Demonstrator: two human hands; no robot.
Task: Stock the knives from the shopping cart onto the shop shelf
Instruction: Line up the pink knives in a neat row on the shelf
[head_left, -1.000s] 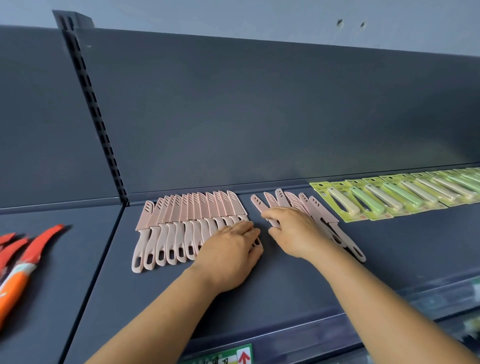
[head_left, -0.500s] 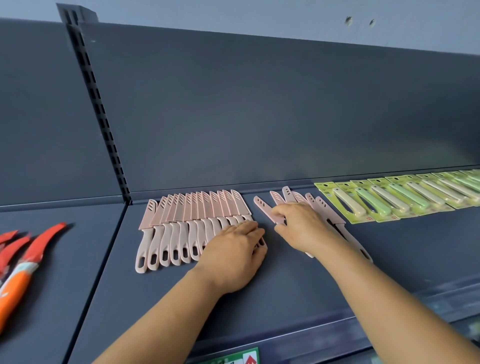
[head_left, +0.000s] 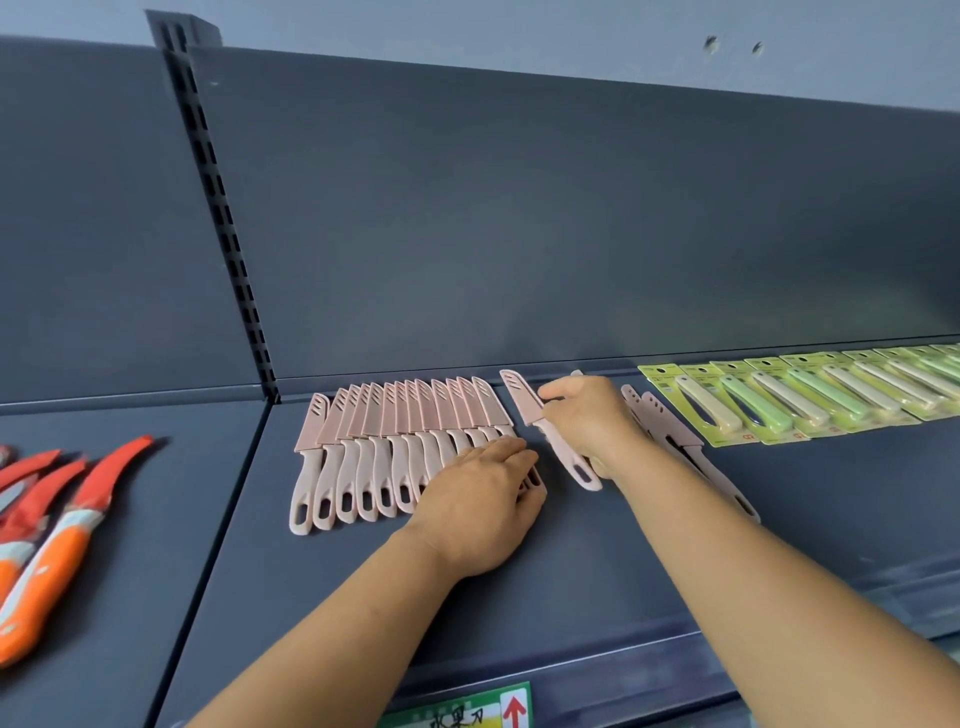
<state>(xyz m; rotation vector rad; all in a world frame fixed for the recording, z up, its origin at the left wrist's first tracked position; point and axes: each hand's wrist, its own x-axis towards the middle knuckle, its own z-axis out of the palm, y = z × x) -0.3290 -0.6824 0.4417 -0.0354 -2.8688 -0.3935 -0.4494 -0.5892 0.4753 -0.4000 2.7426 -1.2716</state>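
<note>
A tidy row of several pink sheathed knives (head_left: 395, 441) lies on the dark grey shelf (head_left: 571, 571). My left hand (head_left: 483, 504) rests flat on the handles at the row's right end, fingers straight. My right hand (head_left: 587, 421) pinches one pink knife (head_left: 524, 402) at its middle, just right of the row, its sheath pointing to the back. A loose pile of pink knives (head_left: 670, 431) lies behind my right wrist, partly hidden by it.
Green carded peelers (head_left: 779, 395) overlap in a row at the right. Orange and red knives (head_left: 62, 519) lie on the neighbouring shelf at the left. A slotted upright (head_left: 228, 249) divides the two bays. A green price label (head_left: 462, 712) sits on the shelf's front rail.
My right hand has drawn one pink knife out of the loose pile and moved it left toward the row. My left hand stays on the row's handles.
</note>
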